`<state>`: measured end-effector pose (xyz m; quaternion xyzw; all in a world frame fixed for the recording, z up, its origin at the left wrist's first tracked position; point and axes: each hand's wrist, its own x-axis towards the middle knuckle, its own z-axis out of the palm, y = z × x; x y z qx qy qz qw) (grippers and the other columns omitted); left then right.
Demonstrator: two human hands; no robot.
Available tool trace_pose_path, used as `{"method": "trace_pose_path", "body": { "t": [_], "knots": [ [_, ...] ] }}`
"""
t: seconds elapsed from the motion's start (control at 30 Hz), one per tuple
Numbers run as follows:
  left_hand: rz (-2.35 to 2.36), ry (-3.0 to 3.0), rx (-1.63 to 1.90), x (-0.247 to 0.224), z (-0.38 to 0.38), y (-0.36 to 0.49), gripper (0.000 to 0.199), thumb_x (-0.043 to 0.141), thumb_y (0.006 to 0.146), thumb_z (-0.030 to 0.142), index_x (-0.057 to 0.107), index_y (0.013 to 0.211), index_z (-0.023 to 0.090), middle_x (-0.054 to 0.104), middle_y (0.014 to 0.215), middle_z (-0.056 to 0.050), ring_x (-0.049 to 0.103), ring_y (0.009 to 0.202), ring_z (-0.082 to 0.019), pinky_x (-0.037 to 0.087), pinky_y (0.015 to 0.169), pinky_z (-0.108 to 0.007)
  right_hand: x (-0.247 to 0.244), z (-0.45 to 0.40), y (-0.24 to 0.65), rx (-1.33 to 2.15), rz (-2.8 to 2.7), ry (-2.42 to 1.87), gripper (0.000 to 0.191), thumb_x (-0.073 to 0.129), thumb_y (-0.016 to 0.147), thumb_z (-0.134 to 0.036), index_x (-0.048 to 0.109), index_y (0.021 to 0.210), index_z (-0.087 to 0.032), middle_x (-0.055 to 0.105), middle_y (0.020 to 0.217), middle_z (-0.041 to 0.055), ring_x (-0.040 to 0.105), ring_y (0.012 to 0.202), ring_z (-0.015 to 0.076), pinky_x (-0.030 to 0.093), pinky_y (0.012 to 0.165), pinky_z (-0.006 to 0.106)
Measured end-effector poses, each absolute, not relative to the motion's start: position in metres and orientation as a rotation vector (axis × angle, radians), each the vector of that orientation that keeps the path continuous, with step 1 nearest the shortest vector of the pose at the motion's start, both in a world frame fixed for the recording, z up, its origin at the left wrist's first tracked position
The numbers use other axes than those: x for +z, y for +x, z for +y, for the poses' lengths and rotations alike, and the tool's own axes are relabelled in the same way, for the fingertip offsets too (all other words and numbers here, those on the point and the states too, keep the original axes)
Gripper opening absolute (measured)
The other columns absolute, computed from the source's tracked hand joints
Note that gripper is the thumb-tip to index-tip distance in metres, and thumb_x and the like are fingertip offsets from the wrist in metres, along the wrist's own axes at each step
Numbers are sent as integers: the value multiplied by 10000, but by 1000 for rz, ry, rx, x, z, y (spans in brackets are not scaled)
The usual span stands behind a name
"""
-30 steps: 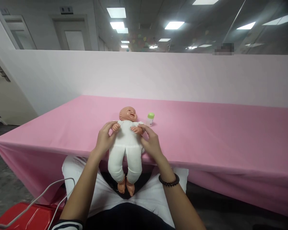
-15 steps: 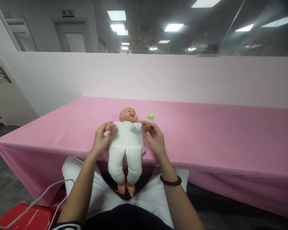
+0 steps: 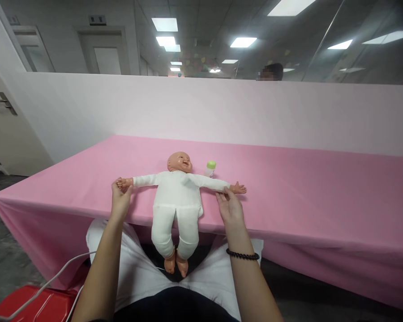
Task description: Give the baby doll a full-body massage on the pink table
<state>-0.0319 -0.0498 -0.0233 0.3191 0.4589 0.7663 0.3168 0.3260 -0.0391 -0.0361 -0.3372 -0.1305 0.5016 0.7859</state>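
A baby doll [image 3: 176,192] in a white cloth suit lies on its back on the pink-covered table [image 3: 309,192], both arms stretched out sideways. Its bare feet hang over the front edge, between my knees. My left hand [image 3: 121,201] is closed around the doll's hand on the left side. At the other side, my right hand [image 3: 230,206] grips the doll's forearm from below near the wrist, its fingertips partly hidden by the sleeve. Just beyond that arm stands a small bottle [image 3: 210,167] with a green cap, its lower part partly covered.
A white wall [image 3: 221,112] with glass above runs along the table's far side. At lower left is a red plastic stool [image 3: 36,304] with a white cable [image 3: 58,270] over it. Part of a person's head [image 3: 273,71] shows behind the glass.
Both my hands have moved outward, drawing the doll's bent arms out straight to the sides. My right hand has shifted from the doll's hand to its forearm. The bottle shows more fully.
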Motion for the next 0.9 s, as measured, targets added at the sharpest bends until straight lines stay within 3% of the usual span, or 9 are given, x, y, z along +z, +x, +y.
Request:
{"method": "trace_pose_path", "body": {
  "t": [0.07, 0.13, 0.2, 0.27, 0.4, 0.57, 0.63, 0.73, 0.9],
  "knots": [
    [1543, 1103, 1954, -26, -57, -37, 545, 774, 733, 113, 576, 1235, 187, 605, 1243, -117, 619, 1159, -220, 473, 1065, -352, -35, -41, 325, 1067, -291, -714, 320, 724, 724, -133, 600, 1003, -230, 698, 1110, 4, 686, 1093, 138, 568, 1006, 316],
    [1980, 1420, 1736, -30, -66, -42, 572, 721, 803, 222, 539, 1335, 114, 545, 1371, -218, 492, 1345, -343, 331, 1182, -533, -35, -44, 323, 1042, -325, -702, 342, 750, 714, -141, 600, 1003, -245, 703, 1110, -11, 687, 1097, 137, 567, 999, 312],
    [2367, 1638, 1391, -35, -76, -45, 538, 621, 880, 322, 549, 1346, 63, 516, 1415, -276, 394, 1409, -428, 171, 1192, -681, -35, -46, 323, 1025, -347, -692, 353, 764, 704, -139, 599, 994, -255, 708, 1103, -19, 688, 1100, 138, 567, 993, 314],
    [2566, 1730, 1119, -41, -84, -48, 492, 514, 938, 394, 612, 1295, 70, 517, 1432, -279, 369, 1417, -456, 90, 1175, -734, -35, -47, 322, 1026, -344, -681, 361, 773, 695, -136, 604, 990, -256, 711, 1100, -19, 689, 1101, 141, 567, 989, 314],
    [2565, 1762, 1118, -53, -98, -52, 553, 405, 980, 461, 624, 1313, 78, 468, 1506, -257, 292, 1468, -453, 87, 1199, -697, -35, -50, 321, 1041, -331, -651, 393, 799, 671, -141, 614, 1003, -244, 713, 1112, 0, 688, 1103, 148, 562, 990, 308],
    [2281, 1717, 1780, -95, -132, -29, 626, 495, 966, 463, 436, 1461, 84, 326, 1571, -269, 183, 1524, -414, 144, 1223, -629, -33, -52, 320, 1046, -336, -658, 394, 799, 668, -154, 606, 997, -251, 713, 1106, -4, 684, 1114, 154, 553, 1009, 324],
    [2069, 1809, 1941, -123, -148, -11, 612, 590, 925, 408, 416, 1449, 145, 310, 1566, -244, 248, 1502, -394, 147, 1229, -614, -33, -52, 320, 1044, -358, -660, 400, 798, 667, -162, 599, 1000, -259, 710, 1129, -5, 682, 1122, 155, 552, 1015, 329],
    [1568, 1836, 1999, -165, -162, 17, 566, 646, 887, 369, 417, 1385, 230, 455, 1418, -170, 415, 1397, -343, 252, 1209, -577, -33, -52, 319, 1032, -367, -668, 399, 788, 664, -170, 595, 1000, -262, 700, 1172, -1, 682, 1121, 154, 552, 1015, 330],
    [1230, 1182, 1875, -204, -170, 49, 561, 605, 903, 503, 391, 1364, 265, 489, 1384, -141, 505, 1330, -324, 376, 1153, -530, -33, -51, 318, 1022, -361, -684, 419, 788, 661, -189, 594, 1023, -270, 701, 1177, 2, 680, 1132, 158, 560, 1000, 340]
  ]
}}
